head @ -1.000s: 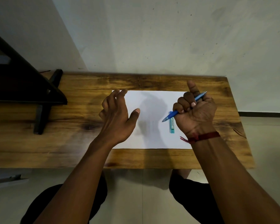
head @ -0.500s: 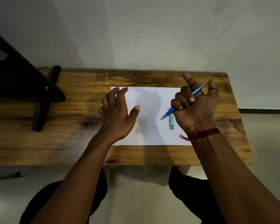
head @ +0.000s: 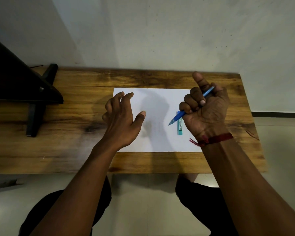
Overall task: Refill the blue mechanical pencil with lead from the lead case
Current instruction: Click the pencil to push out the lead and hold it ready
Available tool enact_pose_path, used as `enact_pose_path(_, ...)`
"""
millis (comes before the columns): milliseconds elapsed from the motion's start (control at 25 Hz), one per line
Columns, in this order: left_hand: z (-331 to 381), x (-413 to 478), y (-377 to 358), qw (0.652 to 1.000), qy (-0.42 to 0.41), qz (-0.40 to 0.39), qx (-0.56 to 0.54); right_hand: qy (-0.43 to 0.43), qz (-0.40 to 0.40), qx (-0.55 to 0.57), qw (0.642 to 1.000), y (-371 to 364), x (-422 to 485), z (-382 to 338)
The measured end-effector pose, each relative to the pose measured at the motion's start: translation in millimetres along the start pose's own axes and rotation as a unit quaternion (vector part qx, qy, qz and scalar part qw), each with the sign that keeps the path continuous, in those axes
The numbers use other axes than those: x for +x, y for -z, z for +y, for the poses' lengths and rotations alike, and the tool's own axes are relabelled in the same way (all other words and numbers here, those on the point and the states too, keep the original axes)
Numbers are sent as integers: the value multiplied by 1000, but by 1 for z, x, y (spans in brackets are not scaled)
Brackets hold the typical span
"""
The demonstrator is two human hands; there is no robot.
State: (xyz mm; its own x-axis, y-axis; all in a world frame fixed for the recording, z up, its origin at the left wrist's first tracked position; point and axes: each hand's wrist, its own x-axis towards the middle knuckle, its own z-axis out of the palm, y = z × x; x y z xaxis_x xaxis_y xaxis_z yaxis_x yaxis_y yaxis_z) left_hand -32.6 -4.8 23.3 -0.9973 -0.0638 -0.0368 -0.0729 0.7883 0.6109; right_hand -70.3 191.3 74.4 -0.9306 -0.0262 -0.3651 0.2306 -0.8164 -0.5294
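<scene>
Here we are gripping the blue mechanical pencil (head: 177, 117) in our right hand (head: 206, 113), fingers curled round it, index finger raised. Its tip is crossing over the lead case (head: 180, 129), which is lying on white paper (head: 160, 140) toward the worktop's (head: 66, 150) right edge. The case's label is too small to read. Our left hand (head: 121, 121) is hovering empty, fingers loosely spread. A black stand (head: 24, 89) is sitting at the left edge.

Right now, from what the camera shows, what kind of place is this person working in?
Probably a plain indoor room with a simple writing desk: a wooden table against a bare wall, a white sheet of paper on it, and the right hand holding a blue mechanical pencil.
</scene>
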Motion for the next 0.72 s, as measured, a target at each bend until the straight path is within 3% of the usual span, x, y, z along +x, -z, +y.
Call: enact_pose_path(720,18,-6,21,1000,-15,23,7,6,-32,16,999,-16,-15,-9)
